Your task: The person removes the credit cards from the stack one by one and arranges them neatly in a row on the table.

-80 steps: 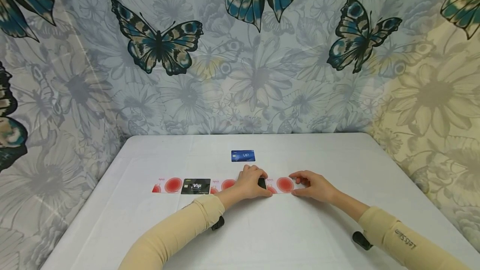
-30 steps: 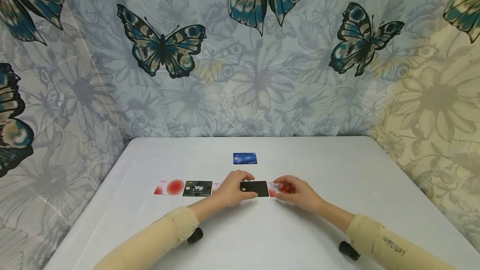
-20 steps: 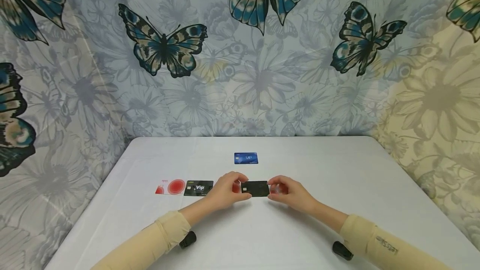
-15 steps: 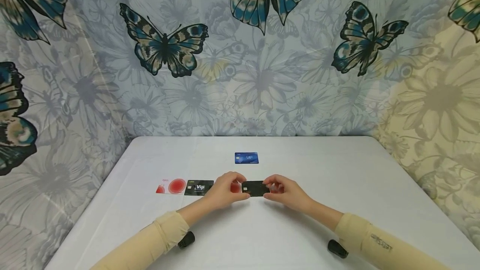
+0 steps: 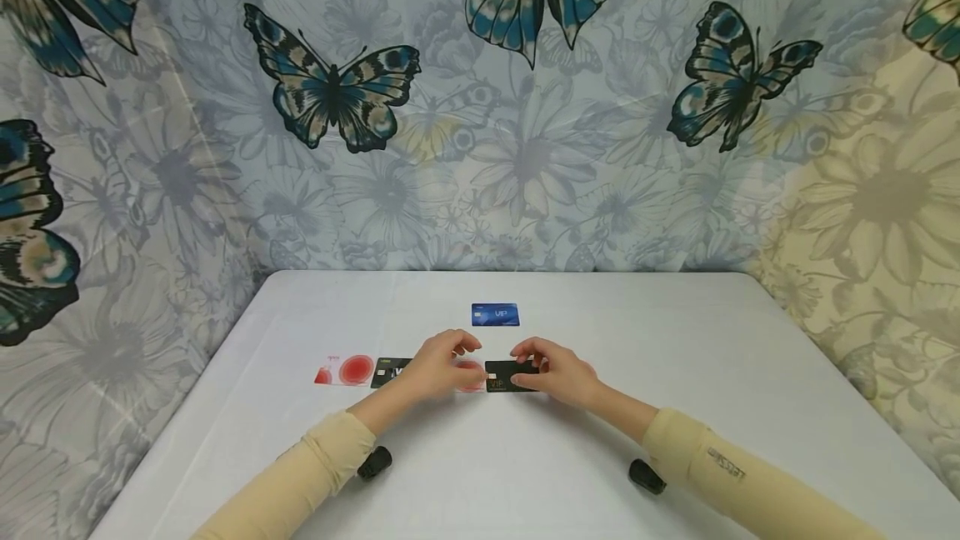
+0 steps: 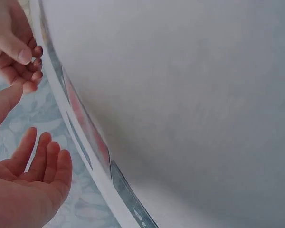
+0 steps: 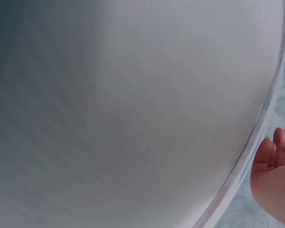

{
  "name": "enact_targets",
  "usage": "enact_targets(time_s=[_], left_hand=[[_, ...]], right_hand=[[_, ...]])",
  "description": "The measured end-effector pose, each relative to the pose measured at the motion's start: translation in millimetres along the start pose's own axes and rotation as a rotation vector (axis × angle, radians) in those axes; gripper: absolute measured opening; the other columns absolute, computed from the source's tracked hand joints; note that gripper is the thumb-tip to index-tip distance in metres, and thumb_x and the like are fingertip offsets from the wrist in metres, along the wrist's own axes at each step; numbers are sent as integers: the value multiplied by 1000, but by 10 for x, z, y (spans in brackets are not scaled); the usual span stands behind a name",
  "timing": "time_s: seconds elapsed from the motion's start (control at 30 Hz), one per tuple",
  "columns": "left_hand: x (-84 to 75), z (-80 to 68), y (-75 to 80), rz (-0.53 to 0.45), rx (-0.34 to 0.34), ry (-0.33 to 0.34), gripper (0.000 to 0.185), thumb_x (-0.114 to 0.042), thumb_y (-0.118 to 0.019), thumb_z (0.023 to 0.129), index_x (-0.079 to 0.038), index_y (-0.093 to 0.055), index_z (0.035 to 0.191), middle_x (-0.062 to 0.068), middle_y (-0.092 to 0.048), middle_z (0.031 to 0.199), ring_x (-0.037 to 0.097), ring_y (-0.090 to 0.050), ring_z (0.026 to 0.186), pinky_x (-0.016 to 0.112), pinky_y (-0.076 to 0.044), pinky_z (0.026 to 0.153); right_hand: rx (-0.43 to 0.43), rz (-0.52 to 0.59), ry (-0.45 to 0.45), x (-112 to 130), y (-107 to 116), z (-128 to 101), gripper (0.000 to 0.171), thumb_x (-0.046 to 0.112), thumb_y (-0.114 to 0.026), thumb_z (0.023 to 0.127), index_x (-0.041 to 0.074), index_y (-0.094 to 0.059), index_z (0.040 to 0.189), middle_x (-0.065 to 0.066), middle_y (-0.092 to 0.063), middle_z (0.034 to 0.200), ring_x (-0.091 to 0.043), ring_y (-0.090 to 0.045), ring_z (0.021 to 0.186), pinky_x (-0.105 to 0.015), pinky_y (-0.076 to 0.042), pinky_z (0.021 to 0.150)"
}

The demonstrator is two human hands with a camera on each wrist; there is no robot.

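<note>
On the white table, a row of cards runs from left to right: a red-and-white card (image 5: 356,370), a black "Vip" card (image 5: 386,372), a second red-and-white card (image 5: 471,378) and another black VIP card (image 5: 501,377). My left hand (image 5: 437,365) hovers over the row between the black cards, hiding parts of them, its fingers loosely bent and apart. Above the second black card's right end is my right hand (image 5: 564,372), thumb and fingers spread. It hides whatever lies beyond that card. Nothing shows in either hand in the wrist views.
A blue VIP card (image 5: 495,314) lies alone behind the row. The table's far edge (image 5: 510,272) meets a wall covering (image 5: 525,165) printed with flowers and butterflies. Black devices sit under both wrists, the left device (image 5: 375,462) and the right device (image 5: 647,476).
My right hand has moved left from the row's right end, where a red-and-white card was visible. Both hands were at the second black card's ends, then lifted off it with fingers parting.
</note>
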State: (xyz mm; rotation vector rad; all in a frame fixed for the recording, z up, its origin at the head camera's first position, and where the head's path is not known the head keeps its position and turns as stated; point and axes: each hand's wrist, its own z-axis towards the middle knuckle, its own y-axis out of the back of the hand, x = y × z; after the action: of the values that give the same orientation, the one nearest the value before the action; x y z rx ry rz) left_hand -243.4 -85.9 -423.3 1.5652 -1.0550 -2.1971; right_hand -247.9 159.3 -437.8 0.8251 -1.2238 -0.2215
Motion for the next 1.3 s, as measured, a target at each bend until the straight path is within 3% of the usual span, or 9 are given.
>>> enact_targets(time_s=[0.27,0.6,0.83,1.1,1.3], left_hand=[[58,173,33,20,-2,60,42,-23,-81,80,-4,-63,112,12,-63,108,28,-58,101,42,-48,90],[184,401,70,121,5,110,45,-22,-80,81,0,-62,115,13,-62,110,29,-55,104,42,-45,92],[248,581,63,164,9,146,45,-21,-79,82,1,-61,116,14,-61,110,30,-53,105,43,-44,94],[280,744,70,159,-8,206,46,-20,-78,82,1,-60,119,16,-60,114,31,-50,112,42,-41,97],[324,829,55,190,-14,226,47,-20,-79,80,1,-60,118,14,-61,110,30,-52,107,40,-41,95]], right_hand=[[-16,3,-8,-48,59,220,37,18,-78,83,4,-63,114,-5,-64,100,-22,-52,85,-32,-43,74],[16,-99,-90,-188,154,492,41,19,-78,83,3,-61,117,-6,-61,101,-22,-50,88,-34,-44,79],[16,-116,-196,-253,213,686,45,22,-77,84,3,-59,121,-6,-60,105,-23,-50,94,-37,-46,86],[13,-156,-194,-211,252,848,49,19,-77,83,-2,-58,123,-12,-60,107,-26,-52,97,-41,-45,90],[8,-204,-217,-234,248,941,52,21,-78,83,-3,-57,124,-11,-59,107,-26,-53,98,-40,-44,92]])
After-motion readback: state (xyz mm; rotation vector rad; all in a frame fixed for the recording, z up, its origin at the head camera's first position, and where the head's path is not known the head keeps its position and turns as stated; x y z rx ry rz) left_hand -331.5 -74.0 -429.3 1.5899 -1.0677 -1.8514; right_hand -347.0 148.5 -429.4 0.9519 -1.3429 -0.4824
